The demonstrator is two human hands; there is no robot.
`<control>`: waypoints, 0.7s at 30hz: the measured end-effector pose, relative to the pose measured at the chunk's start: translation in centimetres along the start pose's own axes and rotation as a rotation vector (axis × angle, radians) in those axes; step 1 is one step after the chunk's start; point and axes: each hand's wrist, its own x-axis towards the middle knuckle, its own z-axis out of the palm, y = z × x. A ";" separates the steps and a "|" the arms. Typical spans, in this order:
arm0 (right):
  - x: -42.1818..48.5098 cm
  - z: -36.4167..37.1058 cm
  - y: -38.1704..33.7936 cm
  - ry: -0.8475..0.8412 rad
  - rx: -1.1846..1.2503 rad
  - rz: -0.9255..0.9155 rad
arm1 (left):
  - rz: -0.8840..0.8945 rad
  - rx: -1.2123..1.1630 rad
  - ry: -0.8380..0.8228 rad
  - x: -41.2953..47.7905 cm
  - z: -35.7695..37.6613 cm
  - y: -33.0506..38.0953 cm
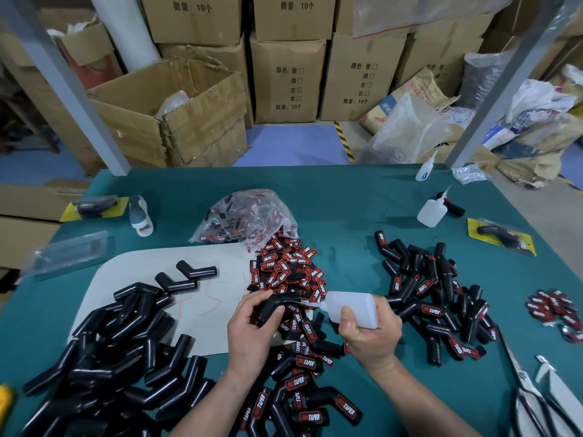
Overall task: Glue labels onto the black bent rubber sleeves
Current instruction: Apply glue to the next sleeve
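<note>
The black bent rubber sleeve (285,300) sits just below the middle of the frame, held above the bench (347,200). Its lower leg slants down-left into the palm. Past the bend, its upper leg runs nearly level and points right, so the long axis goes from lower left to right.

The left hand (252,329) grips it with the fingers curled over the top near the bend and the thumb pressed across the lower leg.

The right hand (372,335) is wrapped round a translucent glue bottle (350,307), thumb on the near face and fingers behind. The bottle lies almost level, its nozzle pointing left at the open right end of the sleeve. Whether the tip touches the rubber cannot be told.

Under and behind both hands lies a heap of red-and-black labels (284,269), spilling from a clear plastic bag (249,216) at the upper centre. A pile of bare sleeves (110,357) fills the lower left, partly on a pale board (205,269). Labelled sleeves (435,294) lie at the right, and more (299,398) at the bottom centre between the forearms.

Two more glue bottles (430,212) stand at the upper right of the bench, and scissors (530,402) lie at the lower right.
</note>
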 end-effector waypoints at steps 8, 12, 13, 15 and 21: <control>0.1 0.0 0.3 0.008 -0.008 -0.021 | 0.015 0.047 -0.005 0.1 -0.2 -0.3; 0.1 0.1 0.6 0.005 0.002 -0.009 | 0.016 0.048 0.006 0.1 -0.3 -0.4; 0.1 0.1 0.6 0.003 0.000 -0.009 | 0.015 0.051 0.008 0.1 -0.3 -0.4; 0.1 0.2 0.7 0.003 -0.001 -0.011 | 0.017 0.056 0.013 0.1 -0.3 -0.5; 0.2 0.1 0.5 0.009 0.026 -0.004 | 0.016 0.062 0.019 0.1 -0.3 -0.3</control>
